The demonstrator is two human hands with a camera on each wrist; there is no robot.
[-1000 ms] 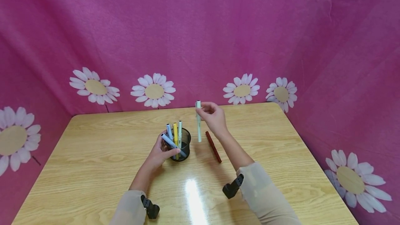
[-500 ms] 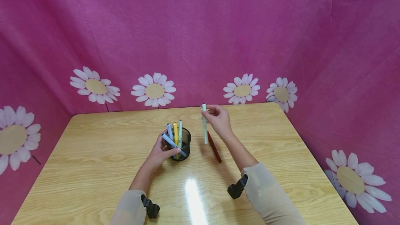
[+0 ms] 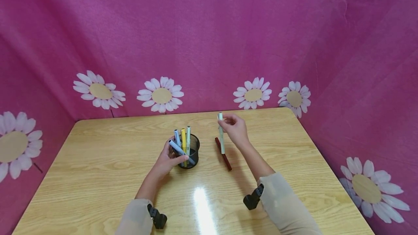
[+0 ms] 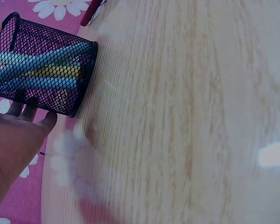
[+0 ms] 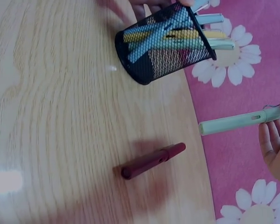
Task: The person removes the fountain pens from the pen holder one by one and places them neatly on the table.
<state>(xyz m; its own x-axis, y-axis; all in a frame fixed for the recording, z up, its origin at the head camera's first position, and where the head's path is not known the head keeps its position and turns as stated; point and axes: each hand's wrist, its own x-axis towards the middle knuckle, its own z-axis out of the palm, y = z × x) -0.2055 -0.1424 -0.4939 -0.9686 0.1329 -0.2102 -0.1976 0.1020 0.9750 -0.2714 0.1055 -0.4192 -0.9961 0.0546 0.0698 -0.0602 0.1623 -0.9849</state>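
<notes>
My left hand (image 3: 166, 161) holds a black mesh pen cup (image 4: 46, 65) standing on the table, thumb at the near rim and fingers around its far left side. Inside lean two blue pens, a yellow pen (image 3: 183, 139) and a light green pen (image 3: 188, 135). To the right of the cup, my right hand (image 3: 236, 130) pinches another pale green pen (image 5: 233, 122) near its capped top, its length hanging almost upright. In the head view it overlaps a dark red pen (image 5: 151, 161) that lies on the table.
The wooden table (image 3: 107, 162) runs back to a pink cloth (image 3: 209, 46) printed with white daisies. Cloth also hangs along both sides. A bright light reflection shows on the table's near part.
My right hand has moved right and slightly toward me with the pale green pen, from beside the cup to over the red pen. My left hand and the cup stay put.
</notes>
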